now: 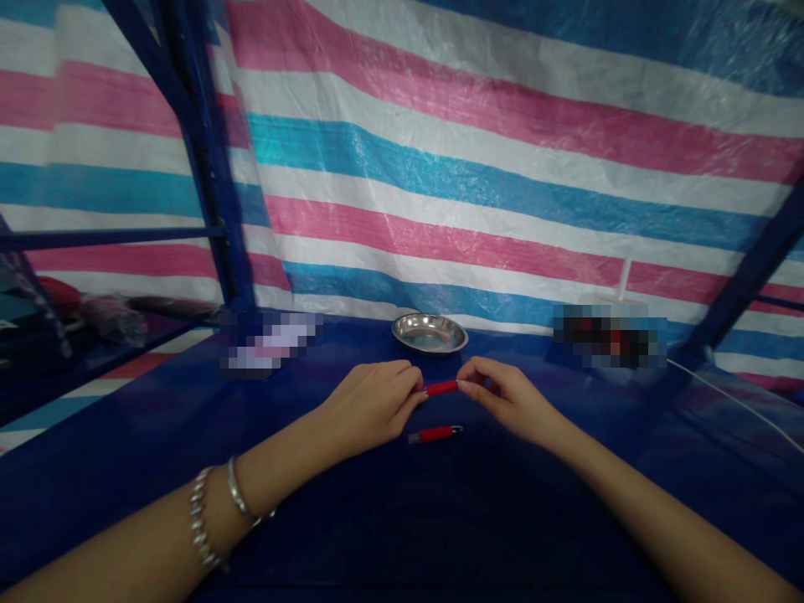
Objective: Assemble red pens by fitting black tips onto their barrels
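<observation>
A slim red tube [442, 388] is held level above the blue tabletop, between my two hands. My left hand [380, 402] pinches its left end with closed fingers, and a silvery bit shows there. At the right end, the thumb and fingertips of my right hand [502, 394] close on the tip. Just below my hands lies a similar red tube [436, 433], with a clear left end and a thin metal loop or clip at its right. Beyond my fingers sits a shiny round metal dish [430, 333]. My fingers cover both ends of the held tube.
The blue tabletop [352, 519] reaches back to a striped plastic sheet [440, 193]. Blurred-out items stand at the back left [270, 343] and back right [606, 335]. A white cable [734, 394] trails off right. Blue metal posts [210, 167] frame the table; wrapped items [113, 322] lie left.
</observation>
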Demonstrator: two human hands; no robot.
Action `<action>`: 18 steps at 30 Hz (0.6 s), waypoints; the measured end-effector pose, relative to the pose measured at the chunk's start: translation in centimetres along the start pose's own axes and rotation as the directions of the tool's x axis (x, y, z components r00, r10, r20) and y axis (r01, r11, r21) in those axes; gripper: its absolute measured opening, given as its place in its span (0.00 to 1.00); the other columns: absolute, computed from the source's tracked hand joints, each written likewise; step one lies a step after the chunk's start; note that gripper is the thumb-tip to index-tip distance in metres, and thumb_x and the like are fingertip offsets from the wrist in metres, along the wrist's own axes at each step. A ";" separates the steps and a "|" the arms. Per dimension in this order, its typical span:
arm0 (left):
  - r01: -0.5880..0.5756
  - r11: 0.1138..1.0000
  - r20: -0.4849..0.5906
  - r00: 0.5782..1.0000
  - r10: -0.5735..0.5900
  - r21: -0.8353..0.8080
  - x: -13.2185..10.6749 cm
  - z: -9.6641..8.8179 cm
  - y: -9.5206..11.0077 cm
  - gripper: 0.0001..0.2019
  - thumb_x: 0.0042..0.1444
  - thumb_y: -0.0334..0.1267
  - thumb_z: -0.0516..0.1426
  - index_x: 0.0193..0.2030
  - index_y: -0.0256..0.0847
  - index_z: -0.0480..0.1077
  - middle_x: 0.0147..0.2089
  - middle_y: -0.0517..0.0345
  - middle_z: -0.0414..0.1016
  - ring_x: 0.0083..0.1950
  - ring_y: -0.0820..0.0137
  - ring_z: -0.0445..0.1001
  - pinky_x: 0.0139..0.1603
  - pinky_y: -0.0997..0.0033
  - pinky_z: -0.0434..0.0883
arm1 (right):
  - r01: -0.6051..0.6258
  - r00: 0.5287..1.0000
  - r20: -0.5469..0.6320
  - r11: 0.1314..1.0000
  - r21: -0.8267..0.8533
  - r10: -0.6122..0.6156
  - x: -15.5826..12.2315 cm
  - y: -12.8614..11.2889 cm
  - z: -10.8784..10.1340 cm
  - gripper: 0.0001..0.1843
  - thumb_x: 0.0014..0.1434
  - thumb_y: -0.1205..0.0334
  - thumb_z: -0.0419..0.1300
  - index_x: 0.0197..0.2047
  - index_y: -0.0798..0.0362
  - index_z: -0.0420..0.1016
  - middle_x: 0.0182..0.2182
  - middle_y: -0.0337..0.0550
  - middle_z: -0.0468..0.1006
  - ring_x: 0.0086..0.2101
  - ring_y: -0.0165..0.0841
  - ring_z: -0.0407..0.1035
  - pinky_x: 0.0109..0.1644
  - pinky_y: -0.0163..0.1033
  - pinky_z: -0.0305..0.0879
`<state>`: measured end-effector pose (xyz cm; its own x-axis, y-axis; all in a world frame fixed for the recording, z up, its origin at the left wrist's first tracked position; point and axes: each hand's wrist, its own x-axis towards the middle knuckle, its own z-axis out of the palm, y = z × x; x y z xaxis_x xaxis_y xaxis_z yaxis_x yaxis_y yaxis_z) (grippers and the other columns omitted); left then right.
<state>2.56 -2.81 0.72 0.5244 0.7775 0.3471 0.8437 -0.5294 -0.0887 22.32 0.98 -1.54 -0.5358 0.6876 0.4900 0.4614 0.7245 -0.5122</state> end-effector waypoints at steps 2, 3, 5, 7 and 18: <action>0.001 1.000 0.005 1.000 -0.001 0.002 0.0 0.0 0.0 0.09 0.56 0.39 0.45 0.33 0.39 0.63 0.32 0.60 0.67 0.33 0.75 0.67 0.31 0.78 0.61 | -0.007 1.000 -0.002 1.000 0.006 0.007 0.0 0.0 0.0 0.07 0.56 0.63 0.50 0.33 0.57 0.66 0.26 0.38 0.67 0.26 0.24 0.60 0.29 0.28 0.54; 0.004 1.000 0.011 1.000 -0.004 0.004 0.0 0.1 -0.1 0.09 0.56 0.39 0.45 0.33 0.39 0.63 0.32 0.60 0.67 0.33 0.75 0.67 0.31 0.78 0.61 | -0.013 1.000 -0.008 1.000 0.006 0.013 0.0 0.0 0.0 0.07 0.56 0.62 0.50 0.34 0.56 0.66 0.27 0.38 0.67 0.26 0.24 0.60 0.28 0.28 0.54; 0.011 1.000 0.032 0.999 -0.011 0.011 0.0 0.1 -0.1 0.09 0.56 0.39 0.46 0.32 0.39 0.64 0.32 0.59 0.67 0.33 0.75 0.67 0.31 0.77 0.61 | -0.024 0.999 -0.035 1.000 -0.016 0.023 0.0 0.1 0.0 0.09 0.56 0.60 0.50 0.36 0.56 0.66 0.27 0.39 0.67 0.26 0.24 0.60 0.29 0.29 0.55; 0.015 1.000 0.059 0.998 -0.016 0.022 0.0 0.2 -0.2 0.09 0.56 0.39 0.46 0.32 0.39 0.64 0.33 0.59 0.68 0.33 0.74 0.68 0.31 0.77 0.61 | -0.028 0.997 -0.078 0.996 -0.080 0.022 0.0 0.5 0.0 0.09 0.56 0.60 0.50 0.37 0.55 0.66 0.28 0.39 0.68 0.27 0.25 0.61 0.31 0.30 0.56; -0.010 0.996 0.112 0.994 0.000 0.085 -0.1 0.5 -0.4 0.08 0.55 0.39 0.47 0.35 0.41 0.65 0.35 0.58 0.68 0.35 0.71 0.68 0.31 0.75 0.63 | -0.086 0.996 -0.022 0.908 -0.411 0.084 0.1 2.7 -0.1 0.14 0.52 0.63 0.56 0.43 0.56 0.69 0.36 0.45 0.68 0.39 0.32 0.62 0.44 0.37 0.58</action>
<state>2.22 -2.47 0.22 0.5341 0.8105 0.2404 0.8452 -0.5063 -0.1709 23.60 2.97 -2.79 -0.4793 0.7469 0.4608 0.7553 0.6184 -0.2169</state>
